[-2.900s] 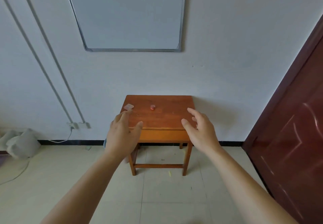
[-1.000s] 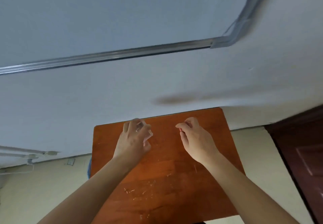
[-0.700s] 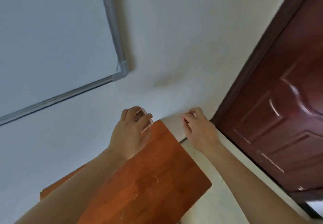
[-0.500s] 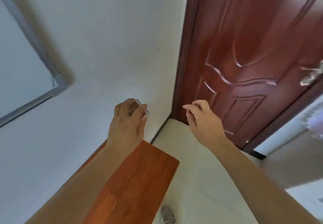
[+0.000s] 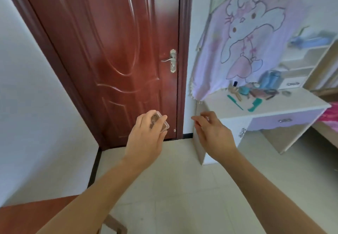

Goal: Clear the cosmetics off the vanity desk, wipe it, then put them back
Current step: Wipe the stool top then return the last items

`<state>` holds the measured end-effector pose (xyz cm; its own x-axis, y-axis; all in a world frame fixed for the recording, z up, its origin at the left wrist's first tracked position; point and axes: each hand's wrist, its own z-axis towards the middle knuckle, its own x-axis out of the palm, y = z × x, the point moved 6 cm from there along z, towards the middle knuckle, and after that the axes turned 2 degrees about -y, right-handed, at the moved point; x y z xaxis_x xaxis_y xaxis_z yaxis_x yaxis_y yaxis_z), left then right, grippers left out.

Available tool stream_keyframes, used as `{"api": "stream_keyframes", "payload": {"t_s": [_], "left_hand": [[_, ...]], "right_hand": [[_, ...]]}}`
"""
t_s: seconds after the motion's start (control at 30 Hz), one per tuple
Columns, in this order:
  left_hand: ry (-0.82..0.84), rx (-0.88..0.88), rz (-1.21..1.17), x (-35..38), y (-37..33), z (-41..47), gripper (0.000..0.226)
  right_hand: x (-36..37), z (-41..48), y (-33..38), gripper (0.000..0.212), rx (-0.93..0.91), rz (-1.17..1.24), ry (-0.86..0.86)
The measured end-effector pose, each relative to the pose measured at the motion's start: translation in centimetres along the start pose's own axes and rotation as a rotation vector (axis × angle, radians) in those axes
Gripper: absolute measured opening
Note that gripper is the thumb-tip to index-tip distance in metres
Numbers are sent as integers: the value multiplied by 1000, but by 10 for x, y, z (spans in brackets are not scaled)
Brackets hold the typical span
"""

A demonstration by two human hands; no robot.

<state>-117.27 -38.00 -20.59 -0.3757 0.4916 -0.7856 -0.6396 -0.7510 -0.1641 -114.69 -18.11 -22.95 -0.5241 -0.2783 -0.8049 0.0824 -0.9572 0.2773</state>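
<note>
Reddish-brown panelled door (image 5: 118, 51) far centre. White vanity desk (image 5: 274, 106) far right; cluttered cosmetics (image 5: 256, 91) along its back edge under pink cartoon cloth (image 5: 247, 38). Left hand (image 5: 146, 142) grips small clear plastic case (image 5: 161, 124) mid-air before door. Right hand (image 5: 214, 136) fingertips pinched narrow near desk's left side; contents can't tell.

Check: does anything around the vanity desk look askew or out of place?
The cartoon-print cloth hangs crooked behind the vanity desk, its lower edge drooping onto the top. Two green combs lie loose at different angles. Nothing spilled or broken shows.
</note>
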Motion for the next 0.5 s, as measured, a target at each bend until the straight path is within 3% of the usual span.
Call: {"api": "stream_keyframes", "payload": {"t_s": [0.33, 0.5], "left_hand": [[95, 204, -109, 156, -232, 138, 43], [161, 247, -167, 221, -306, 182, 45]], "right_hand": [[-111, -19, -279, 29, 223, -210, -15], [-138, -23, -383, 28, 304, -243, -22]]}}
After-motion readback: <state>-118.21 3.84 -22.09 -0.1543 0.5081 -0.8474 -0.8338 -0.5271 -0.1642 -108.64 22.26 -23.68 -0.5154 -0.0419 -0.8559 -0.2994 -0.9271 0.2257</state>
